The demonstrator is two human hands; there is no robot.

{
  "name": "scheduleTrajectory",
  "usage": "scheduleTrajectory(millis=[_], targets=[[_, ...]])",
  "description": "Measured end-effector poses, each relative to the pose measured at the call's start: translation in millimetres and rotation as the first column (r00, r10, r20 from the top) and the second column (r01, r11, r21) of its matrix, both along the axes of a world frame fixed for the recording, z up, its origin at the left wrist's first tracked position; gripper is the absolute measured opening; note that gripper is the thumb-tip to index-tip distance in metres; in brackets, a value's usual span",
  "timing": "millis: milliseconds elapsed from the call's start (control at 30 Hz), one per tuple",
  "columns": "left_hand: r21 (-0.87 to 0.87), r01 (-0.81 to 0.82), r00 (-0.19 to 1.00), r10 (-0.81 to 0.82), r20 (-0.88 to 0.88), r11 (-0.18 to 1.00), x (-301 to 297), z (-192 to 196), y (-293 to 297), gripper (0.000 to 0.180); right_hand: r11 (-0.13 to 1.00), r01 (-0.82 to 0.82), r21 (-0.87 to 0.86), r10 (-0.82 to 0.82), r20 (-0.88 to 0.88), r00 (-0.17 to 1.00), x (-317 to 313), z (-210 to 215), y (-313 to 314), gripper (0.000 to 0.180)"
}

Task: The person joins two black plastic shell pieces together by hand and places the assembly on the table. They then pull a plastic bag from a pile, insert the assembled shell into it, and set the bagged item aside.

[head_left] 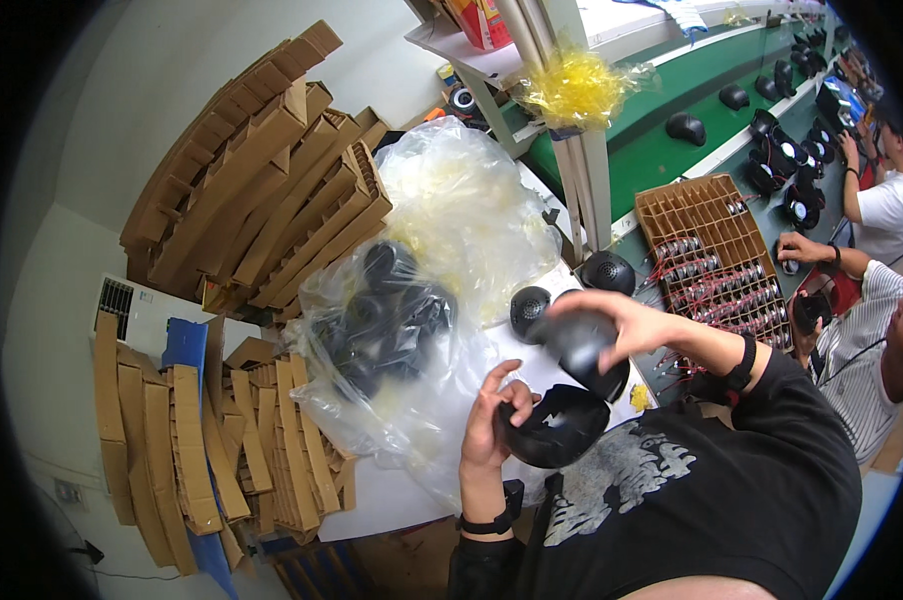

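Observation:
My left hand (489,422) grips a black hollow plastic shell (555,440), its opening turned upward and its rim notched. Just above it, my right hand (627,322) is closed round a second rounded black shell (576,338), smeared a little by motion. The two shells are near each other; whether they touch I cannot tell. Beyond my right hand are a black dome with a perforated face (529,311) and another perforated dome (609,271) at the table edge. A large transparent plastic bag (442,190) holds several black shells (387,310) to the left.
Cardboard dividers (262,170) are stacked at the left. A partitioned cardboard box (707,200) of small wired speakers stands on the right. Behind a white post (584,190), a green conveyor (644,150) carries black shells. Two people (877,300) work at the far right.

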State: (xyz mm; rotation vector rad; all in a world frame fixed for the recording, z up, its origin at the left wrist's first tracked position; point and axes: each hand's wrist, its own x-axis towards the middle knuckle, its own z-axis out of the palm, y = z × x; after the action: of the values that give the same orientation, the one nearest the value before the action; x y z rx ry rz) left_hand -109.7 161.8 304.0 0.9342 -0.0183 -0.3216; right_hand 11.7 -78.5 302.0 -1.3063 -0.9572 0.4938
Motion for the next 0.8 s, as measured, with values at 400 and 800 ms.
scheduleTrajectory(millis=[400,800], targets=[[-0.174,-0.399,0.877,0.319,-0.36,0.9,109.7,-44.5,-18.5,0.043,0.972,0.236,0.008,-0.079,-0.931,0.356,-48.2,-103.8,-74.5,0.05],[-0.29,-0.166,0.773,-0.058,-0.632,0.942,153.8,-186.9,-146.9,0.048,0.722,0.688,0.071,-0.075,-0.981,0.18,-66.7,-76.9,-115.9,0.043]])
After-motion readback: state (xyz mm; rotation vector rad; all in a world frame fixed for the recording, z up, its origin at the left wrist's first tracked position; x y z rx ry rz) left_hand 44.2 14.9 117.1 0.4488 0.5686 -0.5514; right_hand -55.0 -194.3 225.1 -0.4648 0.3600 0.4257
